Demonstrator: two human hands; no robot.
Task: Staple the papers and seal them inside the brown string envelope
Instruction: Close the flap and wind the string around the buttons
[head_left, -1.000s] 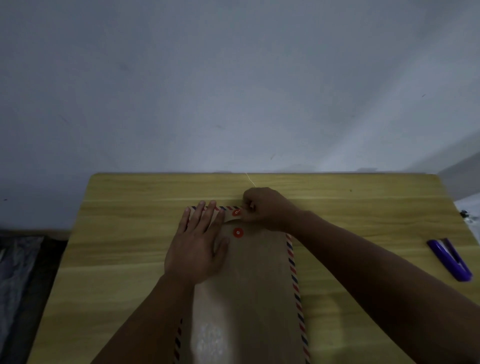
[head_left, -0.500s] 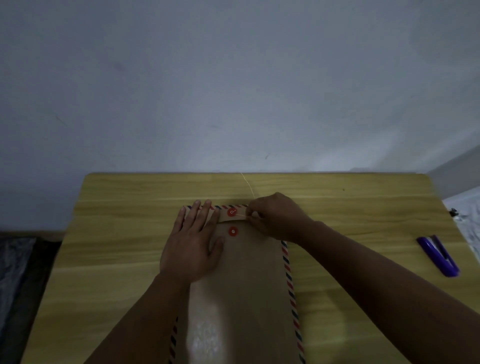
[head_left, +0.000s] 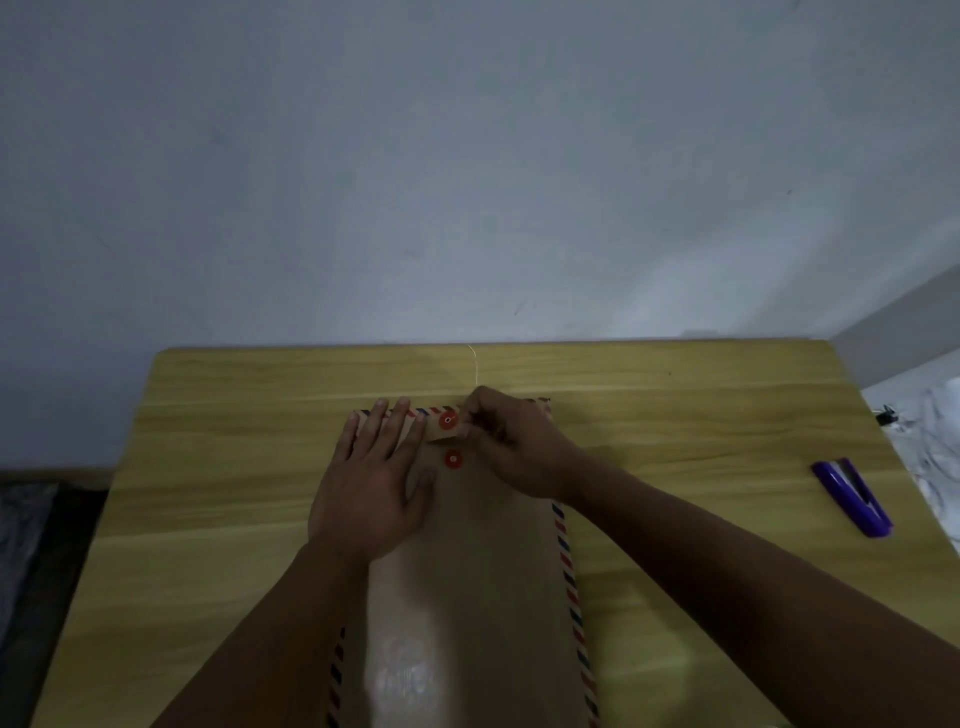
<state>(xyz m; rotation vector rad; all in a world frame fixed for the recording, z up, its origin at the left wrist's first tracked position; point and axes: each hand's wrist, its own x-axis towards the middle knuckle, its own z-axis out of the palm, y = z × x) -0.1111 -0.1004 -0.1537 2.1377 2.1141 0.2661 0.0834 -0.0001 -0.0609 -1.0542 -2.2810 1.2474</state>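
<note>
While the flap is held down, the closing string is being led to the upper button; parts are listed from largest to smallest.

Table: wooden table (head_left: 208, 519) against a pale wall; it bears everything below.

Envelope: brown string envelope (head_left: 483, 561) with a red-and-blue striped border, lying flat along the middle of the table, flap end away from the person. The papers are not in view; judged to be already inside, which cannot be confirmed.

Left hand: left hand (head_left: 371, 488) lies flat, fingers straight and spread, pressing the left part of the flap and body. Best kept there, so the flap does not lift as the string tightens.

Right hand: right hand (head_left: 511, 441) has fingers curled at the flap's right side, apparently pinching the string just beside the upper button; the exact grip is hidden by the knuckles.

Stapler: purple stapler (head_left: 852, 496) lies well apart near the right table edge, untouched; probably no longer needed.

String: thin pale string (head_left: 475, 364) runs from the right hand's fingertips toward the far table edge. It should stay lightly taut and be wound in a figure of eight; a slack loop is likely to slip off.

Buttons: upper red button (head_left: 448, 421) on the flap, lower red button (head_left: 453, 460) on the body, near one another. Each turn should seat under the disc's rim.
</note>
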